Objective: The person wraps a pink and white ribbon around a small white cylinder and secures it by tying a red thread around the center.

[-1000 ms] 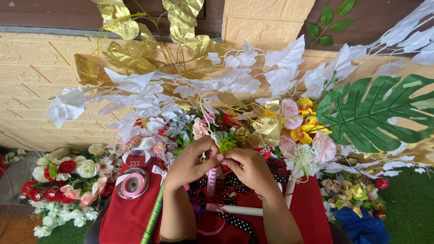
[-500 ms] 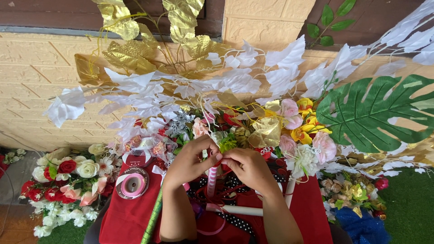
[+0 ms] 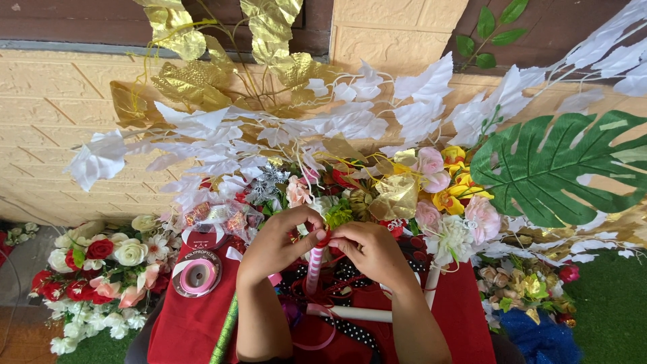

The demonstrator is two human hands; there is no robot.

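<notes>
My left hand (image 3: 278,243) and my right hand (image 3: 369,251) meet over a red cloth (image 3: 189,323), fingertips pinched together on a small red flower piece (image 3: 324,237) at the base of an artificial flower arrangement (image 3: 377,195). A pink-and-white striped stick (image 3: 314,268) hangs down just below the fingers. A small green flower (image 3: 339,216) sits right above my hands. A white rod (image 3: 357,314) lies across the cloth under my right wrist. Red and pink ribbon (image 3: 317,337) loops between my forearms.
A pink ribbon spool (image 3: 197,275) lies on the cloth at left, beside a clear packet of wrapped pieces (image 3: 219,217). A bunch of red and white roses (image 3: 94,269) sits at far left. White, gold and large green leaves (image 3: 559,168) spread above. A blue mesh bundle (image 3: 539,337) lies at lower right.
</notes>
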